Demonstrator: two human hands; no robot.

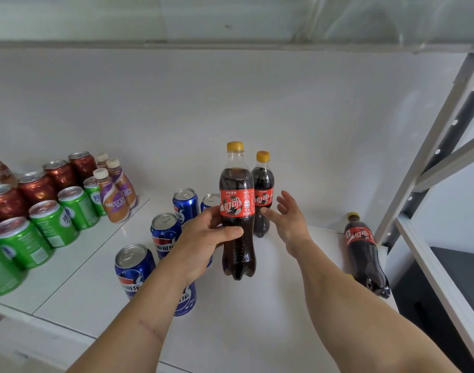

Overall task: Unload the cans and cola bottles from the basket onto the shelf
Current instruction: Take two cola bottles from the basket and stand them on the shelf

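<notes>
Shelf (257,305) is the white board you're loading; it already carries sorted groups, so placement looks by type: green cans (52,223) and red cans (36,188) at the left, Nescafe bottles (114,200) behind them, blue Pepsi cans (134,270) in a column running front to back just left of your arms. Cola goes right of the Pepsi column: one standing cola bottle (262,195) sits toward the back, and a third cola bottle (365,254) stands well apart near the shelf's right edge by the metal upright (429,168). Basket isn't in view, so can't tell what's left in it. Your left hand (206,238) has fingers and thumb wrapped round the waist of the held cola bottle (238,211), upright, yellow cap up, base apparently clear of the shelf, just in front of the standing one. Likely reason for that grip: mid-body hold keeps it vertical for setting down in line. Your right hand (287,216) is wide, fingers spread and relaxed, holding nothing, just beside the standing bottle; can't tell if it touches. Both forearms reach forward, roughly parallel, over the shelf front.
</notes>
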